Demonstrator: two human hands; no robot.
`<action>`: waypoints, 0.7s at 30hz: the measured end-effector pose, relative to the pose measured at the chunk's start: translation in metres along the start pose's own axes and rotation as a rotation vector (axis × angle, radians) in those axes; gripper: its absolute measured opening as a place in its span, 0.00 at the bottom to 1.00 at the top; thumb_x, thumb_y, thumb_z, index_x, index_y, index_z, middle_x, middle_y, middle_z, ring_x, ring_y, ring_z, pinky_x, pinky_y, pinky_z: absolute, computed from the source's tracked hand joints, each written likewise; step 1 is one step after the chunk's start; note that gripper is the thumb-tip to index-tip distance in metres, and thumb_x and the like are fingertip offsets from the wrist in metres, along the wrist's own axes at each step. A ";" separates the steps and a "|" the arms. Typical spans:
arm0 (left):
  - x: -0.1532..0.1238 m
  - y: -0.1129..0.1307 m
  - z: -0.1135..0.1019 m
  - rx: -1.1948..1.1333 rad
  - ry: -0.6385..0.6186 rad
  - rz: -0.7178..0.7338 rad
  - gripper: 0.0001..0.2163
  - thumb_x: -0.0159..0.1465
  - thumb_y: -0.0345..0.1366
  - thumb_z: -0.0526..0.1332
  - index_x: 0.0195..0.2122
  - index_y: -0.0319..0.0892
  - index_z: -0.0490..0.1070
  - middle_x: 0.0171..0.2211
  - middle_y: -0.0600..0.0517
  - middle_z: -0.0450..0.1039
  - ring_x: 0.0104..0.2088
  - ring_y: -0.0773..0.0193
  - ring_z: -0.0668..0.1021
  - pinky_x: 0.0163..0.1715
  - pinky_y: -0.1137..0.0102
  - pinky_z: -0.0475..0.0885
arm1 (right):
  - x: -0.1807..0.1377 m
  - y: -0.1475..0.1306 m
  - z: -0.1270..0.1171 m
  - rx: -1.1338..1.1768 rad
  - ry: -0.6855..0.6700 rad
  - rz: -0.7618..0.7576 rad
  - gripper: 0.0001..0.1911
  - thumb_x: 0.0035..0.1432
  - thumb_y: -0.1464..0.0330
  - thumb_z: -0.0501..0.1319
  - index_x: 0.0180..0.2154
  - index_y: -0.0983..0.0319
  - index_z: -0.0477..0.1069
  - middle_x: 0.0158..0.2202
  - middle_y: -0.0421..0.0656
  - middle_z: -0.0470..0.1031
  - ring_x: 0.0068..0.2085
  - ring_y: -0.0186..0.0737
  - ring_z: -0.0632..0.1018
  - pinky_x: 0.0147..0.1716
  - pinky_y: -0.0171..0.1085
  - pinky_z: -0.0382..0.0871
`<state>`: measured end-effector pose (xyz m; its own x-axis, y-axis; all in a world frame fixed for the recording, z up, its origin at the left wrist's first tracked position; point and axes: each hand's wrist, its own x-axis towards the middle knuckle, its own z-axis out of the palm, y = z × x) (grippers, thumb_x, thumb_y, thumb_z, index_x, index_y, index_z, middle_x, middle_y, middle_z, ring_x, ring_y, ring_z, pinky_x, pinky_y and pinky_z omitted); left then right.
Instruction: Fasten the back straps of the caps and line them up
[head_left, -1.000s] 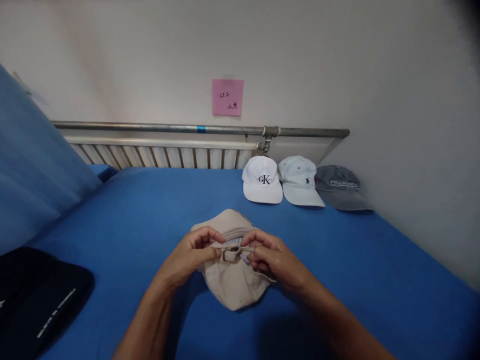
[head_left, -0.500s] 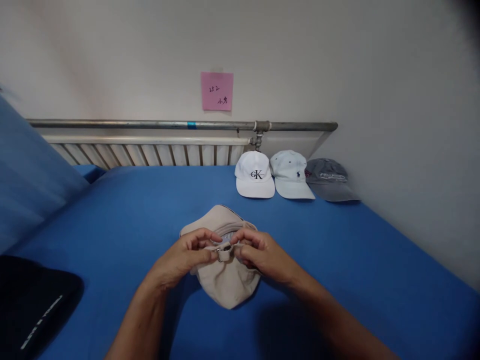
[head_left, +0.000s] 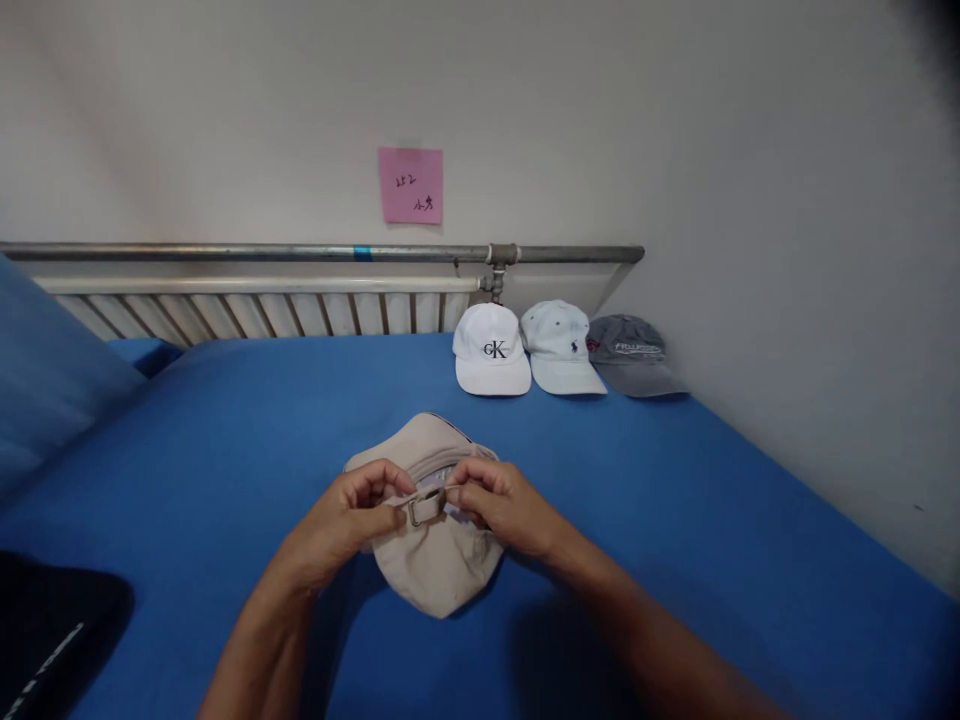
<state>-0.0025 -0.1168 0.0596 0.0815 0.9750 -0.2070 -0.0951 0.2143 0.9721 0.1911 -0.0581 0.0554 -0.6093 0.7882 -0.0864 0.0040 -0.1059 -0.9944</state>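
You're getting soft, even, rather muted light, with no glare on the pale wall [head_left: 712, 130] or the blue sheet [head_left: 225, 420]. Only diffuse shadows show, pooled under the beige cap [head_left: 435, 570] and in a dark patch on the sheet near the bottom edge. Your centre is sharp enough to read the letters on the white cap [head_left: 491, 347], but the wide lens bows the rail [head_left: 225, 252], the edges smear, and the top right corner falls to black.

Head view, forward-down, close over bed [head_left: 675, 480]
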 end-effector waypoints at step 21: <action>0.003 -0.006 -0.012 -0.149 -0.088 0.022 0.13 0.50 0.34 0.70 0.35 0.41 0.70 0.29 0.53 0.76 0.26 0.68 0.75 0.28 0.73 0.66 | -0.007 -0.002 0.002 -0.364 -0.104 -0.308 0.05 0.50 0.69 0.67 0.33 0.59 0.75 0.31 0.38 0.74 0.35 0.36 0.74 0.38 0.36 0.66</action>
<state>-0.0134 -0.1141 0.0521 0.1640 0.9718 -0.1692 -0.2429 0.2060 0.9479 0.1943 -0.0645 0.0578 -0.7018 0.6828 0.2031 0.0770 0.3561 -0.9313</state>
